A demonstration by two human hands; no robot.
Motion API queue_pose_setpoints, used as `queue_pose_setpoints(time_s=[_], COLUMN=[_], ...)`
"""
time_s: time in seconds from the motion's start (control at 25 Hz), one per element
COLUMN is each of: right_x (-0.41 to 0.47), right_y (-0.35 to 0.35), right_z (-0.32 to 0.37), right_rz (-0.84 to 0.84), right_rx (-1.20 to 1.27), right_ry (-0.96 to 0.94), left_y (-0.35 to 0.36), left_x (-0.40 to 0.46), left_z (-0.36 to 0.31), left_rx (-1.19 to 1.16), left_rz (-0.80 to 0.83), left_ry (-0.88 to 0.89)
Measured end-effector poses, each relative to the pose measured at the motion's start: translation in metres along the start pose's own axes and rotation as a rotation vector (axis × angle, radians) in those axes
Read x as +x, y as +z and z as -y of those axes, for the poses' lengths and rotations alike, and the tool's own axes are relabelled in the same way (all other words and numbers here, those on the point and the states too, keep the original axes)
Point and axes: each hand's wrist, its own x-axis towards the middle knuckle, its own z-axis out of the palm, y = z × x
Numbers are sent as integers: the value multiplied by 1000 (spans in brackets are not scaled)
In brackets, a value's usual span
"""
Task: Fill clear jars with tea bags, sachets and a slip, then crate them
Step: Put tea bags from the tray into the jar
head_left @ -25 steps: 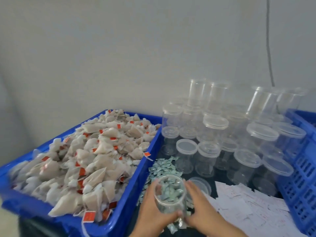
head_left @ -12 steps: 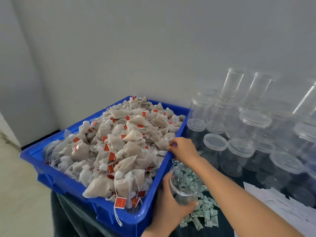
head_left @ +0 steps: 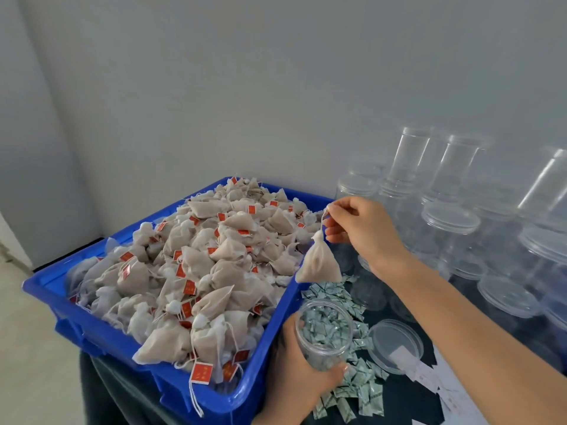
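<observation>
A grey wall (head_left: 276, 87) stood behind the dark desk (head_left: 408, 406). A blue crate (head_left: 171, 381) heaped with tea bags (head_left: 199, 265) filled the left; lidded clear jars (head_left: 451, 222) crowded the far right. Green sachets (head_left: 356, 391) lay near. The left hand (head_left: 294, 375) gripped an open jar (head_left: 323, 335) beside the crate. Above it, the right hand (head_left: 365, 228) pinched the string of a hanging bag (head_left: 319, 262).

Tea bag (head_left: 319, 262) hangs above jar (head_left: 323, 337), crate (head_left: 122, 345) left
</observation>
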Motion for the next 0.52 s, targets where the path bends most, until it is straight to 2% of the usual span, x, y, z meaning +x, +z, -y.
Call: queue_pose_setpoints(time_s=[0.12,0.28,0.36,0.44,0.52], right_x=[-31,-60,-48,-22,8], right_y=[-20,-23,-12,7,33], right_z=[5,-21,-35,-43,-51], right_rz=[109,446,380,296,328], right_rx=[15,-572,-749,-770,-766], right_ry=[2,102,53,-29,-79], left_y=[2,2,1,0,0], left_x=[-1,-1,-2,-3,-2], left_z=[1,2,1,0,1], left_rx=[-2,38,29,22,26], left_rz=[-6,-20,-3,12,20], left_ry=[5,5,-8,-1,5])
